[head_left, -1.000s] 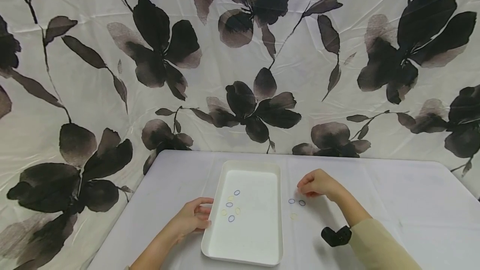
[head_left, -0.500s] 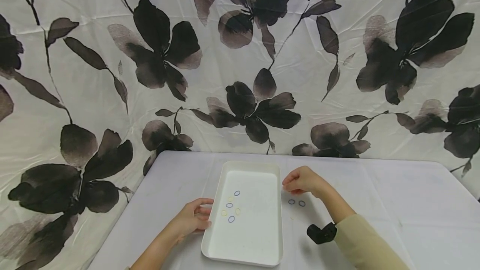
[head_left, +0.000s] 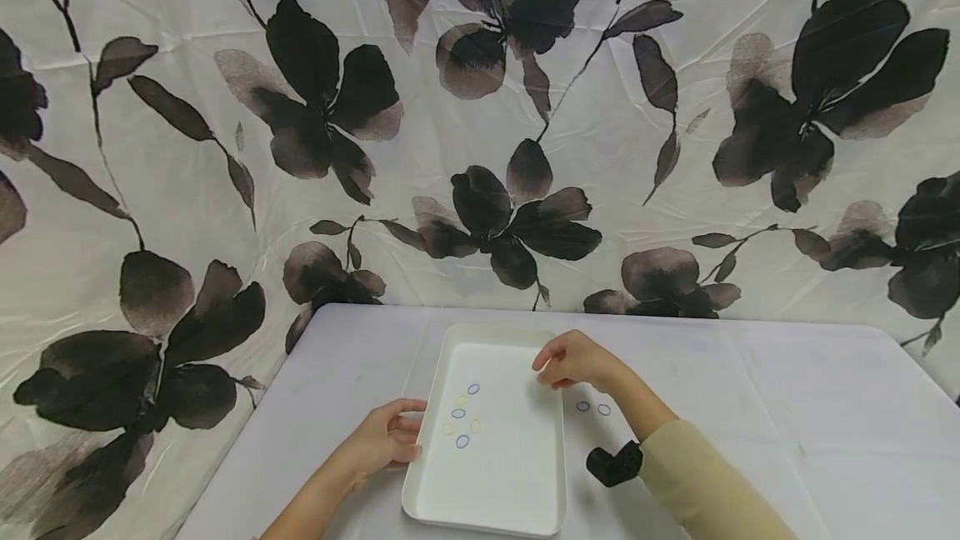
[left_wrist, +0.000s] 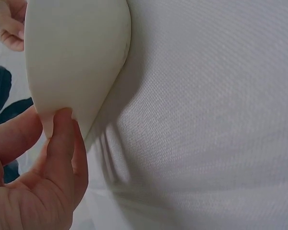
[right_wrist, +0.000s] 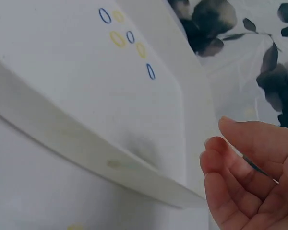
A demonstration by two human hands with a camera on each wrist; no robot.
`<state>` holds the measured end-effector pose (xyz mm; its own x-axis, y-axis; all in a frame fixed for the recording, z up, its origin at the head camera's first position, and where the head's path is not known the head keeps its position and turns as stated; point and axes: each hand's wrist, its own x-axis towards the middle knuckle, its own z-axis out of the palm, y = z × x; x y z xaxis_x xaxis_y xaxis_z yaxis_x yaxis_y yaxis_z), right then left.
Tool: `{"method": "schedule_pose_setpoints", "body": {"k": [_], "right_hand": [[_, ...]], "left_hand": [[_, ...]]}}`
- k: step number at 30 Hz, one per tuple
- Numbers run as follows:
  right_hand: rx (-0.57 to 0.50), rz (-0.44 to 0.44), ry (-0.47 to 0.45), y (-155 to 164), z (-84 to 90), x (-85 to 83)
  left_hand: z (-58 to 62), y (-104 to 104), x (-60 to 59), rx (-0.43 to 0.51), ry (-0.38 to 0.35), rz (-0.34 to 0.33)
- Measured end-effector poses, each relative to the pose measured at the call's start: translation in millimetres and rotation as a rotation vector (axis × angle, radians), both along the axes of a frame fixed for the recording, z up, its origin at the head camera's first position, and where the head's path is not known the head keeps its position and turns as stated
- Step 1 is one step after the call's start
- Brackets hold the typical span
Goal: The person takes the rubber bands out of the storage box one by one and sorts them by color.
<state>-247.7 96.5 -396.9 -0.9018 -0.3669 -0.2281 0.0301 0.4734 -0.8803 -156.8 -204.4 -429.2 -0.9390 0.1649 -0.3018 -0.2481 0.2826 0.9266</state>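
A shallow white tray (head_left: pixel 510 477) lies on the table, with blue loops (head_left: pixel 457 443) and yellow loops (right_wrist: pixel 111 39), small and thin, grouped inside its left half. My left hand (head_left: pixel 378 442) pinches the tray's left edge between thumb and fingers; the left wrist view shows the fingertips on the tray wall (left_wrist: pixel 77 62). Over the tray's upper right edge hovers my right hand (head_left: pixel 576 359), its fingers curled, the thumb tip close to the index finger. I cannot tell whether a loop is between them. Two blue loops (head_left: pixel 583 402) lie on the cloth right of the tray.
A white cloth (head_left: pixel 787 407) covers the table. Behind it hangs a white curtain (head_left: pixel 660 123) with dark flowers. A black device (head_left: pixel 615 465) sits at my right wrist, below the sleeve. A yellow spot (right_wrist: pixel 76 227) shows at the bottom of the right wrist view.
My right hand has moved left, from above the loops on the cloth to over the tray's right edge. The yellow loop on the cloth no longer shows in the head view. My left hand stays put.
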Motion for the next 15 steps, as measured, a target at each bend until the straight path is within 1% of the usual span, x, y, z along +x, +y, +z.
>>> {"method": "schedule_pose_setpoints", "body": {"k": [4,8,15], "right_hand": [[-0.009,0.05,0.009,-13.2,-3.0,0.8],[-0.01,0.071,0.012,-28.5,-9.6,2.6],[-0.045,0.115,0.01,-51.2,-20.1,11.1]], "left_hand": [[-0.1,-0.1,1.0,0.0,0.004,0.001],[1.5,0.2,1.5,-0.001,0.008,0.004],[1.5,-0.6,1.8,0.009,0.006,0.004]]}}
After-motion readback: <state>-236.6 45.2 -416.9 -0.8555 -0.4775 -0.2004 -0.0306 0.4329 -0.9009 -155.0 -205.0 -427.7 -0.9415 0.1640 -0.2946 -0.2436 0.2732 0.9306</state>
